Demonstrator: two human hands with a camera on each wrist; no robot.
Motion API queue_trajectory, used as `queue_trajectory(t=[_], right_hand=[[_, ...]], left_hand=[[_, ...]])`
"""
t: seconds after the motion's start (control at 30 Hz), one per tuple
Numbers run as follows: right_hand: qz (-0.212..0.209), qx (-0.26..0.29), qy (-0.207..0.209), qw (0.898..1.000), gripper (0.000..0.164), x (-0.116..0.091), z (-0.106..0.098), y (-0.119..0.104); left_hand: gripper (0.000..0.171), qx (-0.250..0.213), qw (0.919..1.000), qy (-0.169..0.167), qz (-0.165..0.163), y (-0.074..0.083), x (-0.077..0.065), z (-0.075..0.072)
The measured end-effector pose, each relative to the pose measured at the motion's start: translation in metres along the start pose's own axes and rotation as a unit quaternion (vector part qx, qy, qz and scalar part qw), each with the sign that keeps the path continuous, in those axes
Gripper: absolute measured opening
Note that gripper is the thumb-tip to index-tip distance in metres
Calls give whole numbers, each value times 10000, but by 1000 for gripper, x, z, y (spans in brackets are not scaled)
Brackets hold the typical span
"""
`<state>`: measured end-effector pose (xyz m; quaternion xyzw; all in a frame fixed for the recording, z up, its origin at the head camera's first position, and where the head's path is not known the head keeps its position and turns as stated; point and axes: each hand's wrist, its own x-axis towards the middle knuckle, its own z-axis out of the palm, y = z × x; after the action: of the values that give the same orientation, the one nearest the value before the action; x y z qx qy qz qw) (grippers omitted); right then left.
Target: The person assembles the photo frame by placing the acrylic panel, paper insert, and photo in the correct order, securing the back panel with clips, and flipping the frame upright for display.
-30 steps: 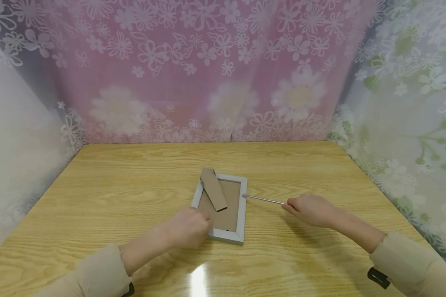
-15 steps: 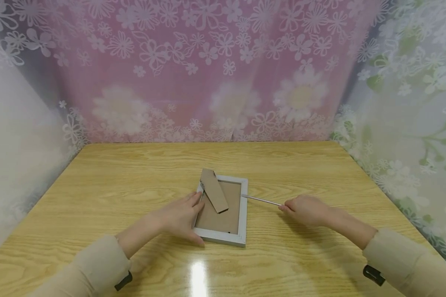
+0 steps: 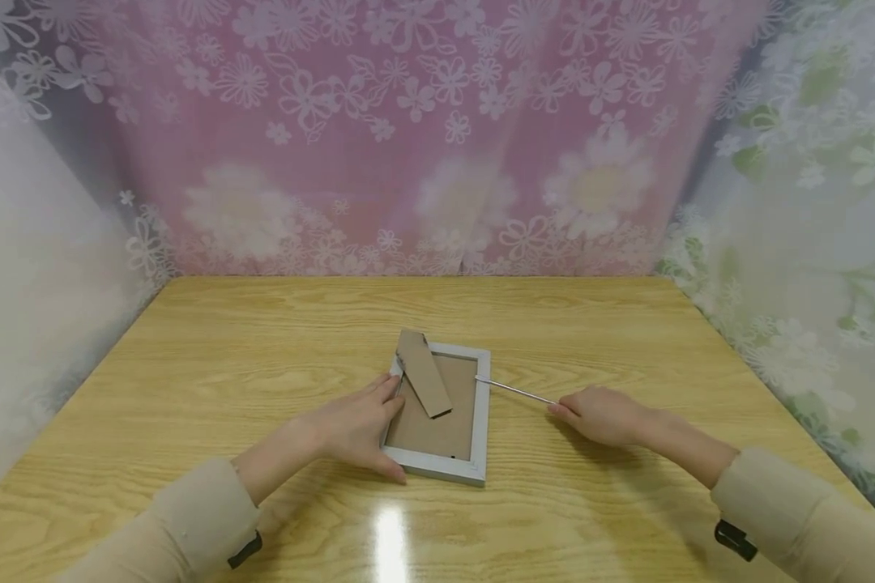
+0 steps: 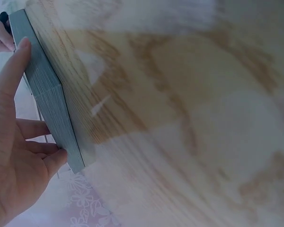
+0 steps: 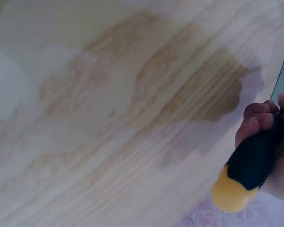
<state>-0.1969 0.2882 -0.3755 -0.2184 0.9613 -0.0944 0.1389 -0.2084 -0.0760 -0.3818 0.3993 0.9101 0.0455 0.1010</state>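
Head view first: a light grey picture frame [image 3: 480,421] lies back up near the middle of the wood-grained worktop [image 3: 262,324], a cardboard stand leg [image 3: 424,376] slanting across its brown backing board [image 3: 430,437] and poking past the upper left corner. The left hand [image 3: 357,429] is spread round the near left corner, thumb at the near edge, fingers on the left side. And over on the right, the right hand [image 3: 603,414] grips a screwdriver [image 3: 514,390], its tip at the frame's right inner edge! Behind it all, a pink floral curtain [image 3: 335,178].

To the left wrist: thumb and fingers stand wide apart, fingertips touching the frame's outer side, with part of the right hand at the upper left.

Right wrist now: curled fingers wrap the black handle [image 5: 253,161], yellow end [image 5: 232,194] showing, a strip of frame beyond.
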Motion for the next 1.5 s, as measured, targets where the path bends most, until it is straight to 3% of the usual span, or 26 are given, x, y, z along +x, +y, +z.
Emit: queue_trajectory(t=[0.67, 1.0, 1.5], right_hand=[[-117, 134, -67, 9998, 34, 3, 5, 16], [-467, 54, 31, 9989, 34, 6, 6, 19], [-718, -194, 174, 9971, 30, 10, 10, 22]], left_hand=[[108, -286, 9996, 49, -34, 2, 1, 1], [108, -190, 9998, 2, -71, 1, 0, 0], [108, -428, 9990, 87, 17, -3, 1, 2]])
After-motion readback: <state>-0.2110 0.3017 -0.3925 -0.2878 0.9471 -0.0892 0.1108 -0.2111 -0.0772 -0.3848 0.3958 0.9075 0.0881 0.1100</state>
